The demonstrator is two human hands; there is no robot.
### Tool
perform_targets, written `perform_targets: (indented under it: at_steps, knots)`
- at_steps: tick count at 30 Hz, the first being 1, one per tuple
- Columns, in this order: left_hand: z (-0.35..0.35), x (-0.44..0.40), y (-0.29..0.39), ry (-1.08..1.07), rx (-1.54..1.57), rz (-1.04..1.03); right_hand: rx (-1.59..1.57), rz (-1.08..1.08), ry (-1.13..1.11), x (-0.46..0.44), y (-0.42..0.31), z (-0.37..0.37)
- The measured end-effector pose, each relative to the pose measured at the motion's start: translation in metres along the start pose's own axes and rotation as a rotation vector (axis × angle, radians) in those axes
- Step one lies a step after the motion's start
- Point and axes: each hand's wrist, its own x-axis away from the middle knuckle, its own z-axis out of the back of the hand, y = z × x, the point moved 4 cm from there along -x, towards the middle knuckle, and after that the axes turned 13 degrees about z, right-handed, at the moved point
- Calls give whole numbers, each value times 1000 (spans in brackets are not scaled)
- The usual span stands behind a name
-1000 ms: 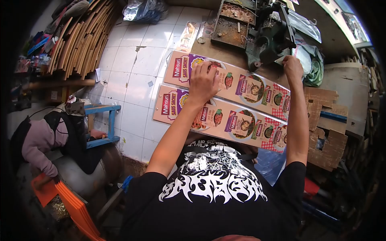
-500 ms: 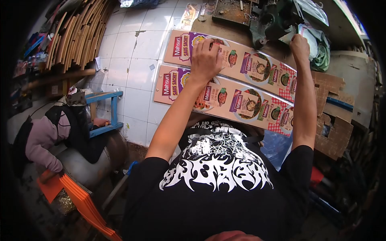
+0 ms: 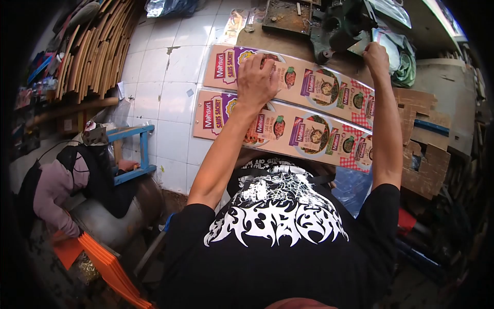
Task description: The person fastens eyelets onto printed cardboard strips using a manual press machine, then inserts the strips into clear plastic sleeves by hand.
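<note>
Two long printed strips lie one beside the other: the upper printed strip (image 3: 298, 85) and the lower printed strip (image 3: 321, 136). Both read "Mahsuri Saus Sachet" and have a shiny clear surface. My left hand (image 3: 256, 80) rests on the upper strip with its fingers bent and a little apart, holding nothing that shows. Beyond the right part of this strip, my right hand (image 3: 376, 55) is closed beside a dark metal machine (image 3: 342, 28). What its fingers grip is too small to make out.
A dirty metal tray (image 3: 287, 18) adjoins the machine. Plastic bags (image 3: 404, 62) and cut cardboard (image 3: 424, 154) are at right. Brown strips (image 3: 92, 46) are stacked upper left. Near a blue frame (image 3: 144, 149), another person (image 3: 62, 180) has a hand at orange sheets (image 3: 108, 262).
The whole view shifts up, then slightly back down and left. My left hand stays on the upper strip and my right hand stays closed by the machine; neither has clearly moved relative to them.
</note>
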Motion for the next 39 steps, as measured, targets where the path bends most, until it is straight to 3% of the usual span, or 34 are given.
perform_targets:
  at_steps: [9,15,39]
  knots:
    - [-3,3,0,-7,-66,4,-23,-87,-62,3,1,0]
    - [-3,3,1,-33,-42,10,-15,-19,-67,0,10,-9]
    - [-1,1,4,-22,-17,-22,-135,86,123,12,21,-20]
